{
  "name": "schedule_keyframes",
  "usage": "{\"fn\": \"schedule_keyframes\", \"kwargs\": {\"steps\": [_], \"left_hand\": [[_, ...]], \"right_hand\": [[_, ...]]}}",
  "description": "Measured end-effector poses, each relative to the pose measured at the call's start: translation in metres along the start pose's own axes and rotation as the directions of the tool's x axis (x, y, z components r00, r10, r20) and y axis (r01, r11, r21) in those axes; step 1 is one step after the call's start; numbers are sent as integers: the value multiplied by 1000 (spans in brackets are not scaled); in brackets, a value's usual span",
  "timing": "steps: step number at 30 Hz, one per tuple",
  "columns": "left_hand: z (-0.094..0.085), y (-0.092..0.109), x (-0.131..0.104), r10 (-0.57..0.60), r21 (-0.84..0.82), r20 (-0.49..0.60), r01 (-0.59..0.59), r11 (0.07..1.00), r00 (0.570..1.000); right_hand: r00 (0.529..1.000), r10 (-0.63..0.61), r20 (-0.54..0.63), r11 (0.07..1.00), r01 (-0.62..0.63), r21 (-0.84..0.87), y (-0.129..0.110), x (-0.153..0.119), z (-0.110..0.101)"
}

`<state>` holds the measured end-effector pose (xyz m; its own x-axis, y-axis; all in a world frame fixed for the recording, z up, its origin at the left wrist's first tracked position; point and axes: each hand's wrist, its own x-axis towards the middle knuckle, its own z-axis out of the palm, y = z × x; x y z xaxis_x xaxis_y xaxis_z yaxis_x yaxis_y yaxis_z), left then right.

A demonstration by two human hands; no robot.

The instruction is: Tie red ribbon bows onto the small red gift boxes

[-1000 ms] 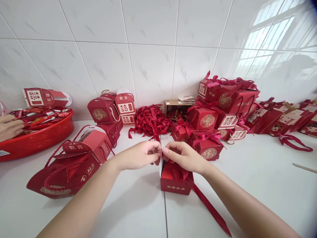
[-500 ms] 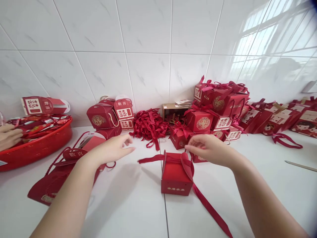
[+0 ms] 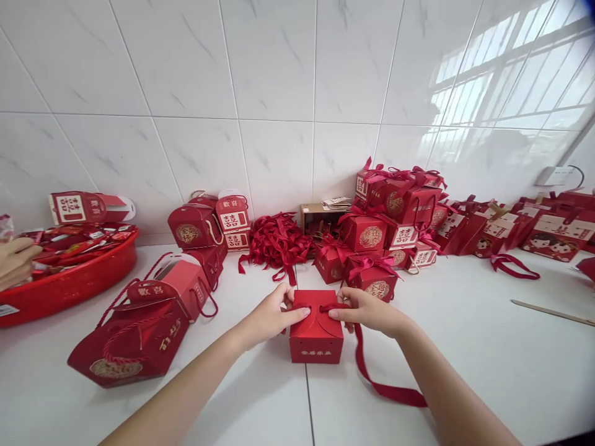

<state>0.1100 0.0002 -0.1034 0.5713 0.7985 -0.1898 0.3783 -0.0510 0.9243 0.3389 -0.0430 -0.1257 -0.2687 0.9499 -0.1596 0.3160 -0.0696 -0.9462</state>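
Observation:
A small red gift box (image 3: 316, 350) with gold lettering stands upright on the white table in front of me. Its rounded top flaps are folded down, and two holes show in them. My left hand (image 3: 275, 314) grips the box's left side, thumb pressed on the flap by the left hole. On the opposite side, my right hand (image 3: 367, 311) is closed round the box edge with its thumb on the right flap. A dark red ribbon (image 3: 388, 391) passes at the holes and trails from under my right hand across the table. My fingertips behind the box are partly hidden.
Tied red boxes (image 3: 372, 232) are piled behind, beside a heap of ribbons (image 3: 281, 241). Rope-handled boxes (image 3: 139, 337) stand at left, near a red basin (image 3: 88, 282) of packets with another person's hand (image 3: 16, 260). Red bags (image 3: 493, 232) and a thin flat strip (image 3: 553, 311) lie right.
Both hands have come down and inward onto the box. The top flaps, upright before, are now folded down under my thumbs. My view has shifted slightly.

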Motion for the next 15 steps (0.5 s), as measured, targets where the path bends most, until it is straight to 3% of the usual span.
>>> {"fn": "schedule_keyframes", "kwargs": {"steps": [3,9,12,15], "left_hand": [[-4,0,-9,-86,22,-28,86,996,996],[-20,-3,-15,-72,11,-7,72,997,997],[-22,-3,-17,-133,-81,-69,127,989,989],[-21,-6,-18,-138,-126,-64,129,984,988]], "right_hand": [[998,-39,45,998,36,59,4,4,1],[994,-112,13,983,109,148,8,1,-7],[994,-106,14,988,104,118,8,-2,-8],[995,-100,24,993,98,64,8,-4,-9]]}}
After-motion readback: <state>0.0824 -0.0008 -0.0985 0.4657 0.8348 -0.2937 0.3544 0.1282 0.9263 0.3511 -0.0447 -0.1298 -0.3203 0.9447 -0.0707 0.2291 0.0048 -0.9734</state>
